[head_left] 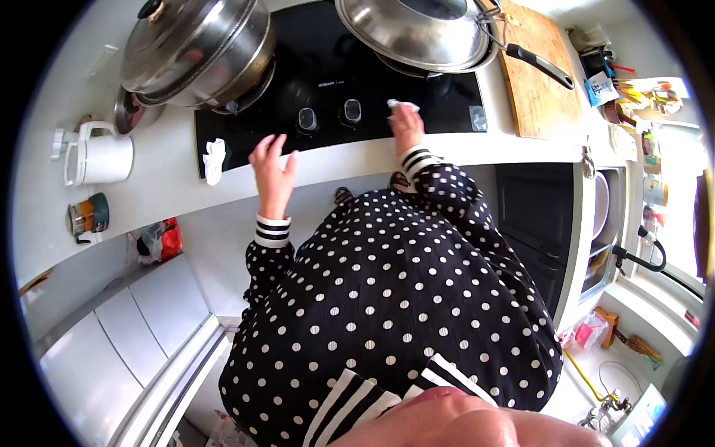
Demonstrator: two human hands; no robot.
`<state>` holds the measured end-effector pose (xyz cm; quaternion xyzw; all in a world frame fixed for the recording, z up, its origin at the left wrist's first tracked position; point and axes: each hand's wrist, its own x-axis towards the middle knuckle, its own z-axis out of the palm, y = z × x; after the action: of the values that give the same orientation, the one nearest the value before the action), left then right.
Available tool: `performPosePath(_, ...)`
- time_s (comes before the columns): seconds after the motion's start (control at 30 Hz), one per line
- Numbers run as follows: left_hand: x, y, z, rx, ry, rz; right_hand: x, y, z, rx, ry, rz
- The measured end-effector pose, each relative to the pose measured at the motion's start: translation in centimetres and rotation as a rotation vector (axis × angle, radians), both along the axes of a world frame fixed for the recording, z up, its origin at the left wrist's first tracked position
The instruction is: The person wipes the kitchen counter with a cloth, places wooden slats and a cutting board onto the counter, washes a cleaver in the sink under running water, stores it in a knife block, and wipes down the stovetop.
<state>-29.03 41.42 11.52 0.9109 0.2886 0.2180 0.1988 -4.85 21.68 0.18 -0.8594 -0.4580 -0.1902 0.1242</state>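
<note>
My right hand (406,128) is over the front of the black glass stove (335,97), its fingers closed on a small white tissue (402,105). My left hand (274,175) is held at the stove's front edge with its fingers apart and nothing in it. To its left, a crumpled white tissue (214,162) lies across the stove's left front corner. Two round knobs, a left one (307,119) and a right one (351,112), sit between my hands.
A large steel pot (208,59) stands on the left burner and a lidded wok (424,33) on the right, its black handle pointing right. A wooden board (540,82) lies at the right. White jug (108,156) and glass jar (88,216) stand at the left.
</note>
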Motion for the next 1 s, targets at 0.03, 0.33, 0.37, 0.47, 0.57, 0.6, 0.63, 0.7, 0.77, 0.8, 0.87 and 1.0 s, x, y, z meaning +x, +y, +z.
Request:
performPosePath(0.03,0.7,-1.2,0.1,-0.033,-0.01,-0.047,-1.5,0.7,1.0,-0.046,0.014,0.099)
performPosePath(0.33,3.9,-5.4,0.9,-0.112,-0.005,-0.156,16.0,-3.1,-1.3,-0.334,0.192,-0.285)
performPosePath(0.37,4.1,-5.6,1.4,-0.111,-0.022,-0.17,15.9,-2.6,-2.6,-0.493,0.161,-0.276)
performPosePath(0.47,4.4,-5.9,1.7,-0.098,-0.031,-0.166,14.8,-4.1,-10.7,-0.053,0.013,0.073)
performPosePath(0.57,4.5,-6.2,1.8,-0.098,-0.023,-0.158,16.0,-2.8,-2.1,-0.509,0.253,-0.176)
performPosePath(0.6,4.5,-6.3,1.8,-0.076,-0.019,-0.154,16.4,-2.4,0.4,-0.498,0.199,-0.152)
performPosePath(0.63,4.4,-6.4,1.9,-0.091,-0.026,-0.155,16.5,-2.0,1.4,-0.48,0.145,-0.131)
performPosePath(0.7,4.7,-6.3,2.0,-0.112,-0.051,-0.166,14.9,-1.4,-3.6,-0.552,-0.094,-0.095)
performPosePath(0.77,4.8,-6.2,1.8,-0.079,-0.043,-0.174,14.0,-1.4,-6.4,-0.569,-0.261,-0.029)
performPosePath(0.8,5.0,-6.1,1.8,-0.087,-0.045,-0.182,13.8,-1.6,-5.9,-0.548,-0.302,0.024)
performPosePath(0.87,4.9,-6.5,1.9,-0.112,-0.042,-0.186,15.9,-1.6,-2.8,-0.511,0.289,-0.06)
performPosePath(1.0,5.0,-6.4,2.4,-0.109,-0.05,-0.203,21.0,-0.8,-10.2,-0.543,0.141,-0.305)
